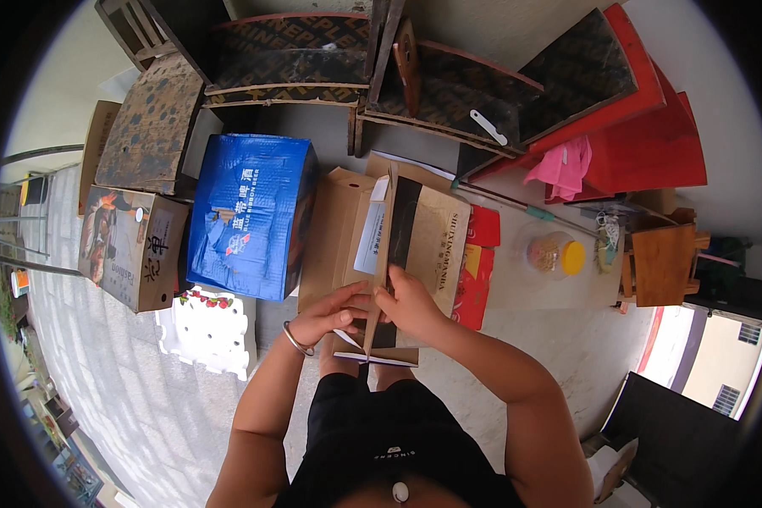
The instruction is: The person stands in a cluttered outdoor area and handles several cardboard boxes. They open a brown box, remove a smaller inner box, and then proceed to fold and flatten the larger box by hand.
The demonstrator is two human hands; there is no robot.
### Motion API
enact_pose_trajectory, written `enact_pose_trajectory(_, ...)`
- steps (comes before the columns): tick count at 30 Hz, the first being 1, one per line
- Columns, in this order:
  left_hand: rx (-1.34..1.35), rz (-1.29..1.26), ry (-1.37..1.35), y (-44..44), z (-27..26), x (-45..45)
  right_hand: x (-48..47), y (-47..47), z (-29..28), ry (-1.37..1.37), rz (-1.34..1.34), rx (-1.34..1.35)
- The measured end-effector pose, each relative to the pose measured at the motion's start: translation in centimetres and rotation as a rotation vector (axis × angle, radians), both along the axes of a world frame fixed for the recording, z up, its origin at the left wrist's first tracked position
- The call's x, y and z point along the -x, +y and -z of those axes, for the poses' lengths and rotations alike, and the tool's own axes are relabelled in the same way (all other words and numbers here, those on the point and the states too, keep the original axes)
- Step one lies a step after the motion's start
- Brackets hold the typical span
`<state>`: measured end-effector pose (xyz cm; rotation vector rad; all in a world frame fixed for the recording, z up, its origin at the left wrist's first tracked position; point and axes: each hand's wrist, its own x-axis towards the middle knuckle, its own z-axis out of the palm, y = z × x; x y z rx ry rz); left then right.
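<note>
In front of my legs is an opened cardboard box (330,232), its brown inside facing up on the left. A cardboard panel (384,235) stands up in its middle, seen nearly edge-on. My right hand (413,301) pinches that panel's edge between thumb and curled fingers. On the panel's left side is my left hand (333,311), palm inward and fingers apart. Its fingertips reach the panel, though firm contact is hard to tell. A printed paper card (369,238) rests inside the box. To the right lies a tan and black printed cardboard face (435,238).
A blue beer carton (247,216) and a printed carton (130,247) stand left, near a white foam tray (206,330). Red boxes (476,273) and a yellow-lidded plastic jar (555,255) lie right. Dark shelves (292,63) and a pink cloth (562,168) are beyond.
</note>
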<state>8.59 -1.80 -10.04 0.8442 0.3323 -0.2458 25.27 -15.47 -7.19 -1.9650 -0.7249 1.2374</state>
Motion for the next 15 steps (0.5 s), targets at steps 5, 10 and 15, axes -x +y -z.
enact_pose_trajectory(5, -0.528, 0.287, 0.218, -0.2, 3.6, 1.8, 3.2, 3.6, 5.6, -0.048, 0.023, -0.066)
enact_pose_trajectory(10, -0.824, 0.337, 0.31, -0.4, 5.2, 3.1, 4.2, 4.5, 8.9, 0.082, 0.078, -0.022)
enact_pose_trajectory(15, -0.542, 0.127, 0.327, -0.2, 10.8, 4.5, 4.9, 2.9, 13.6, 0.168, 0.17, -0.094)
